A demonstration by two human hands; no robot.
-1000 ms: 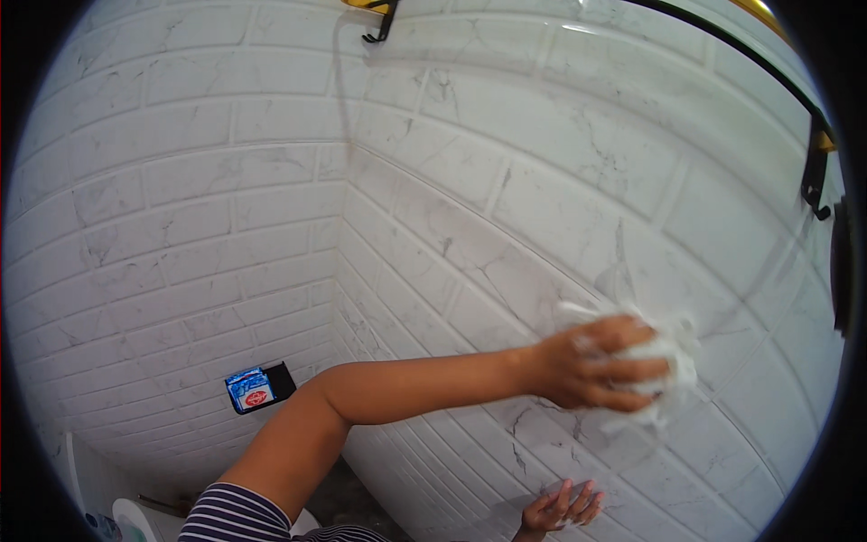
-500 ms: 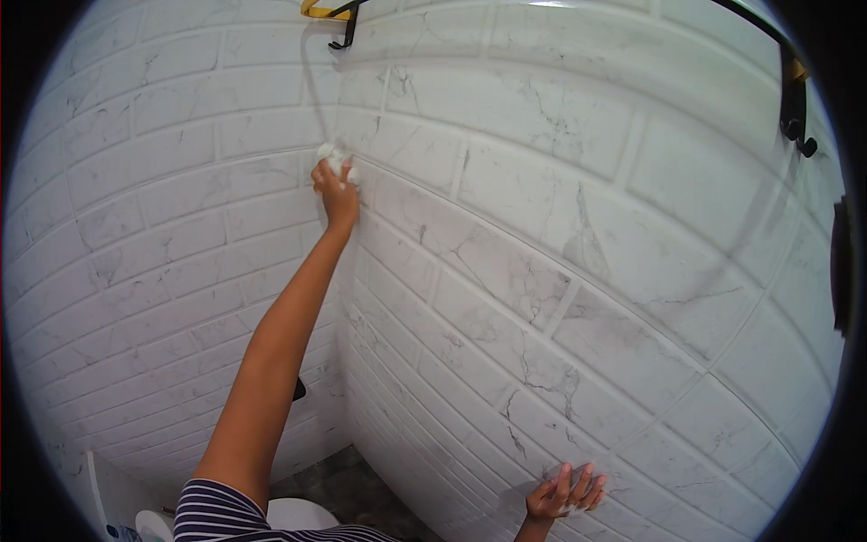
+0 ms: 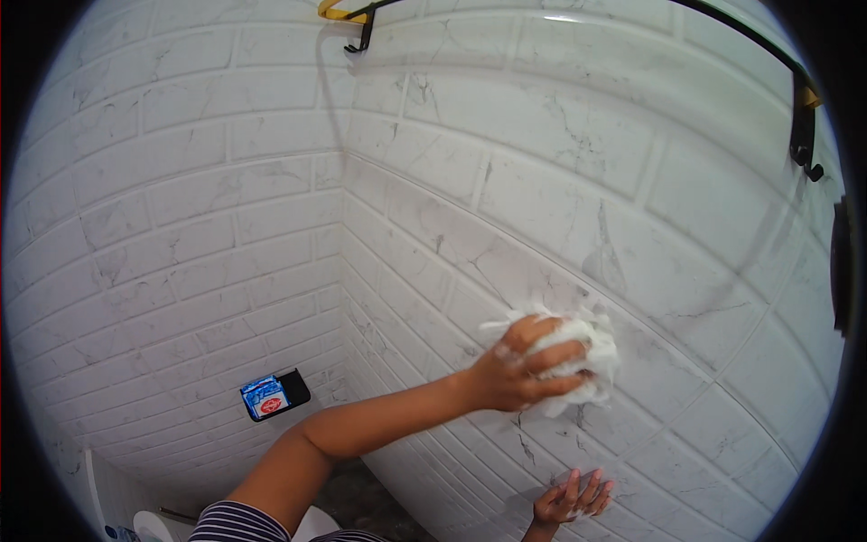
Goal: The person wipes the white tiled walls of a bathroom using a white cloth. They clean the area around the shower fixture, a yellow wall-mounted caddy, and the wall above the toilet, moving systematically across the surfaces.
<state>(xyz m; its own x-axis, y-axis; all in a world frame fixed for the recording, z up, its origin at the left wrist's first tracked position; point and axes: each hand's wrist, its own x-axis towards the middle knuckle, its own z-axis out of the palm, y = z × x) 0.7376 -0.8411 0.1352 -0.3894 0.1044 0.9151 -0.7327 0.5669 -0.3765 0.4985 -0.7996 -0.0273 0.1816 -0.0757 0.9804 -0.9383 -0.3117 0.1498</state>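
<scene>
Fingers spread over a bunched white cloth point(image 3: 591, 348), my left hand point(image 3: 519, 366) presses it against the marbled white tile wall point(image 3: 560, 235) on the right. The cloth is crumpled and loose, with its ends poking out past the fingers. My left arm reaches across from the lower left in a striped sleeve. Lower down, close to the same wall, my right hand point(image 3: 571, 499) has its fingers stretched out and apart, with nothing seen in it. Whether its fingers touch the tiles I cannot tell.
A small black shelf point(image 3: 296, 388) on the left wall holds a blue-and-white packet point(image 3: 265, 397). Black rails with hooks point(image 3: 804, 135) run along the top. At lower left are a white roll point(image 3: 152, 526) and a white rounded lid point(image 3: 316, 524), partly behind my arm.
My left hand has swept the cloth from the wall corner rightward and down along the right wall. The packet on the shelf now shows. My right hand has barely moved.
</scene>
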